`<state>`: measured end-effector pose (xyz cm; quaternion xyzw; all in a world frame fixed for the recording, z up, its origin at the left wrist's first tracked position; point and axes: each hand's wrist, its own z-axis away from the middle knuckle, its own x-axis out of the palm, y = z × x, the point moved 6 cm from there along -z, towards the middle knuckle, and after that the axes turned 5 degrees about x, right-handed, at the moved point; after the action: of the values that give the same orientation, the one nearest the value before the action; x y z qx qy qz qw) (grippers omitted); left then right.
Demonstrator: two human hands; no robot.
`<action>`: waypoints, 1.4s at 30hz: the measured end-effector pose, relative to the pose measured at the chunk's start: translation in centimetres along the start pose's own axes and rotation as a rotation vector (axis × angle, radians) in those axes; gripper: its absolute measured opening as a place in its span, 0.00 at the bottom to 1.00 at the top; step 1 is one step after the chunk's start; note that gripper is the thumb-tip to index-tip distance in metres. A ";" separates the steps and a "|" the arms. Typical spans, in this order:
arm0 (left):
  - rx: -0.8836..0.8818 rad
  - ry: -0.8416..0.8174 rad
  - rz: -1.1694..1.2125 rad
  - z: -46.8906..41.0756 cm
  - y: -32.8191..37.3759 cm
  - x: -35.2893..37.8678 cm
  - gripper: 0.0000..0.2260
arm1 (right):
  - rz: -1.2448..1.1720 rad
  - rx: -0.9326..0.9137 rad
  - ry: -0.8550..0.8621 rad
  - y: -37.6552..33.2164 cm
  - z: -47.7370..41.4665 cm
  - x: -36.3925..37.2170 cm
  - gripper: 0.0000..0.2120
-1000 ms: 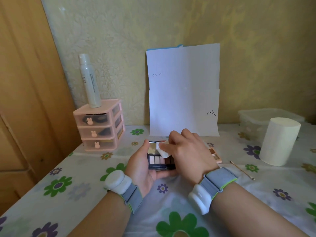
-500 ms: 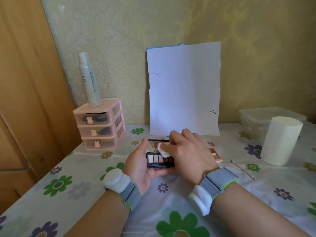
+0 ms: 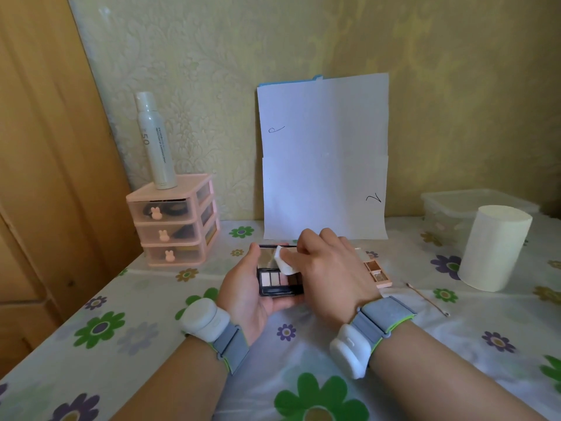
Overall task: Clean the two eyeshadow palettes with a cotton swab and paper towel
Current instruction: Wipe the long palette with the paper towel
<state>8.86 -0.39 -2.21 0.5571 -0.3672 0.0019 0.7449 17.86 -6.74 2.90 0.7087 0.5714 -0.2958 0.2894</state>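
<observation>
My left hand (image 3: 246, 287) grips an open black eyeshadow palette (image 3: 277, 282) just above the table, its mirrored lid tilted up. My right hand (image 3: 329, 268) pinches a folded piece of white paper towel (image 3: 283, 260) and presses it on the palette's mirror. A second, pink palette (image 3: 375, 271) lies open on the table to the right, partly hidden behind my right hand. A cotton swab (image 3: 427, 299) lies on the tablecloth further right.
A roll of paper towel (image 3: 493, 247) stands at the right, with a clear plastic box (image 3: 473, 203) behind it. A pink drawer unit (image 3: 174, 221) with a spray can (image 3: 154, 141) on top is at the left. White paper sheets (image 3: 323, 156) lean on the wall.
The paper towel in my right hand has shifted slightly over the mirror. The black palette stays in my left hand at nearly the same spot.
</observation>
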 end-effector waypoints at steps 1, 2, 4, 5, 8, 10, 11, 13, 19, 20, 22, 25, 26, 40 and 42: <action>-0.008 -0.006 0.003 0.0 -0.1 0.0 0.26 | -0.018 -0.008 0.013 -0.4 0.0 -0.1 0.09; -0.012 -0.012 0.006 0.0 -0.2 0.1 0.26 | -0.034 -0.018 0.019 -0.7 0.0 -0.1 0.11; -0.007 -0.024 0.011 -0.1 -0.3 0.1 0.27 | -0.055 -0.030 0.036 -0.6 0.1 -0.2 0.13; -0.002 -0.027 0.011 -0.1 -0.3 0.2 0.27 | -0.063 -0.024 0.043 -0.2 0.2 -0.3 0.15; 0.014 -0.028 0.014 0.0 -0.1 0.3 0.27 | -0.078 0.036 0.053 1.0 0.3 -0.4 0.16; 0.026 -0.033 0.006 0.0 -0.1 0.3 0.27 | -0.105 0.063 0.068 1.0 0.3 -0.6 0.15; 0.030 -0.033 0.006 0.0 -0.1 0.3 0.26 | -0.126 0.059 0.083 0.8 0.3 -0.8 0.16; 0.025 -0.028 0.009 -0.1 -0.1 0.1 0.26 | -0.156 0.030 0.121 0.4 0.4 -1.1 0.17; 0.003 -0.040 -0.009 -0.2 -0.3 -0.1 0.28 | -0.182 -0.054 0.084 -0.4 0.4 -0.5 0.15; 0.008 -0.041 -0.013 -0.2 -0.2 -0.1 0.28 | -0.175 -0.070 0.064 -0.5 0.4 -0.5 0.16; 0.020 -0.034 -0.010 -0.2 0.0 -0.1 0.28 | -0.137 -0.066 0.025 -0.6 0.4 -0.7 0.15; 0.064 -0.004 0.013 -0.2 0.6 -0.2 0.26 | -0.050 0.017 -0.018 0.3 0.3 -0.9 0.12; 0.076 0.000 0.011 -0.3 0.8 -0.3 0.25 | -0.024 0.048 -0.034 0.9 0.3 -0.8 0.11; 0.102 -0.003 -0.014 -0.3 0.8 -0.4 0.25 | -0.103 0.063 -0.021 1.1 0.4 -0.3 0.14; 0.104 0.003 -0.020 -0.3 0.9 -0.4 0.25 | -0.144 0.097 -0.036 1.6 0.4 0.3 0.14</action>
<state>8.38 0.34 -1.75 0.5988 -0.3601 0.0145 0.7153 19.43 -7.17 2.54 0.6736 0.6004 -0.3561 0.2430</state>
